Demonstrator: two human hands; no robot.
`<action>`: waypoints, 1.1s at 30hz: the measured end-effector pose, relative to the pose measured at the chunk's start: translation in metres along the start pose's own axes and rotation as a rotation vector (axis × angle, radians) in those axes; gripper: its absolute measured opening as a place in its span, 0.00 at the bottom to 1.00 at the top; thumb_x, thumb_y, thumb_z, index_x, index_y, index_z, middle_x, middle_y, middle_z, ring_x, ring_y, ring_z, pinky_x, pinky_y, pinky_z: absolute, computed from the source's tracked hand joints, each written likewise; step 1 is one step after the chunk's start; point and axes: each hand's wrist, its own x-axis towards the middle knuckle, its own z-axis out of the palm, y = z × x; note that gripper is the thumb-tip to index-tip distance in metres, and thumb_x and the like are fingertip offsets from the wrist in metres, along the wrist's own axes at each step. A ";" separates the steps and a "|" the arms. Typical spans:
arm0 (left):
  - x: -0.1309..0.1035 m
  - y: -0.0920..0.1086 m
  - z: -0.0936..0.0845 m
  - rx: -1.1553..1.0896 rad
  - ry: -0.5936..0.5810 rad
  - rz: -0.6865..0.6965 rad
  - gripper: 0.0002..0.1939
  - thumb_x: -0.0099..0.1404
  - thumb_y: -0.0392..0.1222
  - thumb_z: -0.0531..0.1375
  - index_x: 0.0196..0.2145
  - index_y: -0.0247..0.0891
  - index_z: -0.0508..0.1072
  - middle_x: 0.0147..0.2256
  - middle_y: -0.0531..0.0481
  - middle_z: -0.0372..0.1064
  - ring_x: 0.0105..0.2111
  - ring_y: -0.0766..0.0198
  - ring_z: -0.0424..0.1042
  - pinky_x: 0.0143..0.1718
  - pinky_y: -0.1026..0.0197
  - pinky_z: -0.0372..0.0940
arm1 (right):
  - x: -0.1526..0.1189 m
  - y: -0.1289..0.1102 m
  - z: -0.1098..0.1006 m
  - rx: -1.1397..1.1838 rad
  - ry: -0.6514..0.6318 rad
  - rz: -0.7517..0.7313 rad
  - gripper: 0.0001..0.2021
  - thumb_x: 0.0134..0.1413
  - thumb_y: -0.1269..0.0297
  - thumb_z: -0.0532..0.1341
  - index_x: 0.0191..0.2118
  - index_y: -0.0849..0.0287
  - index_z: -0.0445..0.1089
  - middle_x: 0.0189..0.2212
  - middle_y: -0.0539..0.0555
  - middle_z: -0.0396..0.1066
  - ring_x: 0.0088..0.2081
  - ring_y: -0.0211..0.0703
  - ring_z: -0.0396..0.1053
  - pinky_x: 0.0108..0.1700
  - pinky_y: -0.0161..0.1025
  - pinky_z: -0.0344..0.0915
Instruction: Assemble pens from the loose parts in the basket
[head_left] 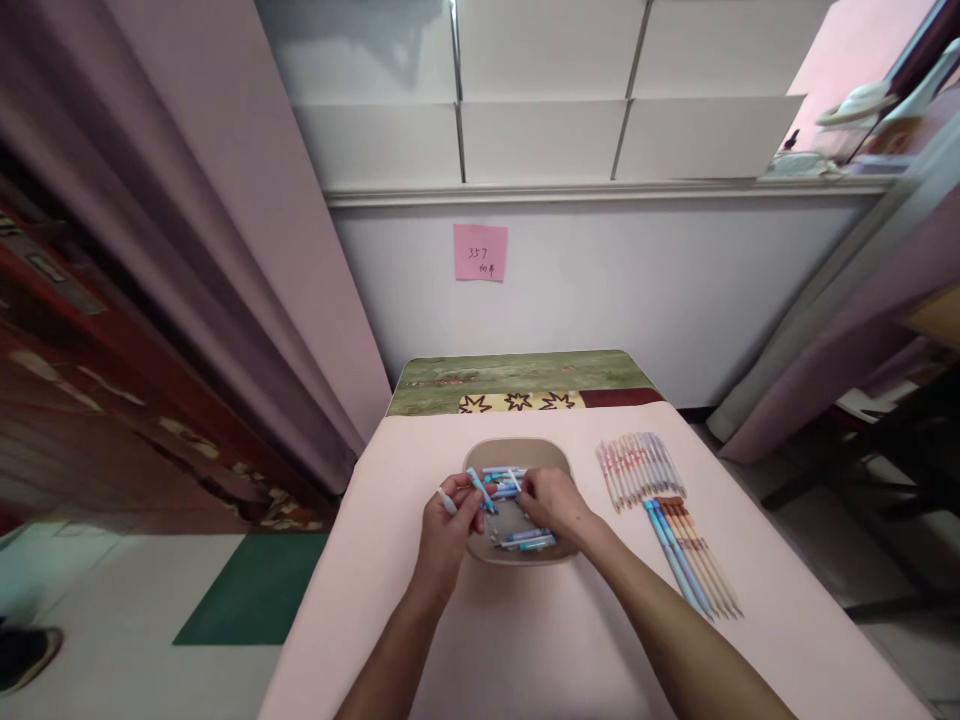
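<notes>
A beige basket (517, 452) with blue and white pen parts stands on the pink-covered table. My left hand (455, 510), at the basket's left rim, holds a blue pen piece (481, 490) and a white pen piece (448, 501) between its fingers. My right hand (553, 500) reaches over the basket's right side, fingers pinched on a thin white piece (514, 480). Several loose blue pen parts (534, 540) lie near the basket's front wall.
To the right of the basket lie a row of pinkish and grey pens (637, 468) and, nearer, a row of blue and tan pens (690, 560). A pink note (481, 252) is on the wall behind the table (420, 440).
</notes>
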 end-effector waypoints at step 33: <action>-0.001 -0.022 0.026 0.074 0.002 0.009 0.14 0.50 0.46 0.67 0.31 0.36 0.71 0.25 0.54 0.69 0.18 0.72 0.61 0.20 0.67 0.58 | -0.034 0.004 -0.036 0.993 0.172 -0.042 0.17 0.60 0.49 0.52 0.37 0.59 0.65 0.18 0.46 0.69 0.12 0.31 0.55 0.15 0.29 0.51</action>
